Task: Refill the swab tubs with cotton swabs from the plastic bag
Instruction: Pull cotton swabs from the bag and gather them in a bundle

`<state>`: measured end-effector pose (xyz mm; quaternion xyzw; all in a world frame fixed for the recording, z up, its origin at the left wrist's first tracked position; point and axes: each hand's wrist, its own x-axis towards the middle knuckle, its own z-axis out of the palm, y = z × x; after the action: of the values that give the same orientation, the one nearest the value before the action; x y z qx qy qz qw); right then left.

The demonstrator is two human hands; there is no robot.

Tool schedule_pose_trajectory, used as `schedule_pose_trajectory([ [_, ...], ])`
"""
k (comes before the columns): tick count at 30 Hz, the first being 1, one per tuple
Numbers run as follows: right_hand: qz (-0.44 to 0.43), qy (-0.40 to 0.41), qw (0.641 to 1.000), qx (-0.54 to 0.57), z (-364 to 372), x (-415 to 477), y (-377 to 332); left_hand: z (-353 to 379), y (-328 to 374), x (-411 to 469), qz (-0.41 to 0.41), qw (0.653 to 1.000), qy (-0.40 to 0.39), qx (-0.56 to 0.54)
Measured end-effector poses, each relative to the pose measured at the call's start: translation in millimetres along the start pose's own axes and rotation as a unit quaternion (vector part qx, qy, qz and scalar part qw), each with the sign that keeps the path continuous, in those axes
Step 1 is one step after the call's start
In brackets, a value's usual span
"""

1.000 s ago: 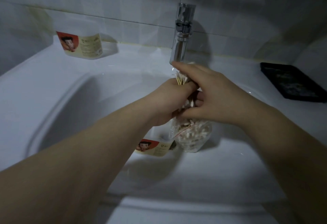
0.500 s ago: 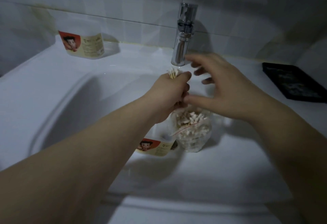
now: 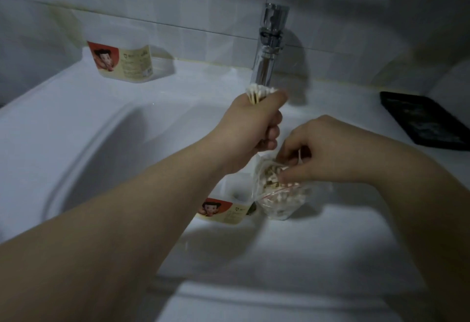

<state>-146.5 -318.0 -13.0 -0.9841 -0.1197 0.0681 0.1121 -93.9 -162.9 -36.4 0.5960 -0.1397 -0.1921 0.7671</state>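
Observation:
My left hand (image 3: 251,128) grips a bundle of cotton swabs (image 3: 259,92), whose white tips stick out above my fist just below the tap. A clear plastic bag (image 3: 279,199) full of swabs stands in the white sink. My right hand (image 3: 320,151) reaches into the bag's mouth with curled fingers and pinches swabs there. A swab tub (image 3: 229,207) with a red cartoon label stands in the sink just left of the bag, partly behind my left arm. A second tub (image 3: 122,62) of the same kind rests on the sink ledge at the back left.
A chrome tap (image 3: 269,49) rises from the sink's back ledge, right behind my left fist. A black tray (image 3: 427,123) lies on the ledge at the right. The white sink (image 3: 89,148) curves round everything; tiled wall behind.
My left hand has lifted the swab bundle higher, towards the tap. My right hand has let go of the bundle, dropped down to the bag and now has its fingers in the bag's mouth.

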Motion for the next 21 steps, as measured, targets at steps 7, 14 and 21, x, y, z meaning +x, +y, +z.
schedule_pose_trajectory([
  [7, 0.007, 0.101, 0.995, 0.002, -6, -5, 3, 4, -10, -4, 0.026, 0.988, -0.035, 0.148],
  [14, 0.034, 0.138, 0.984, 0.105, -13, -10, 11, -2, -20, 3, 0.061, 0.977, 0.014, 0.206],
  [21, 0.035, 0.165, 0.970, 0.173, -10, -8, 14, -5, -29, 7, 0.108, 0.953, 0.034, 0.281],
])
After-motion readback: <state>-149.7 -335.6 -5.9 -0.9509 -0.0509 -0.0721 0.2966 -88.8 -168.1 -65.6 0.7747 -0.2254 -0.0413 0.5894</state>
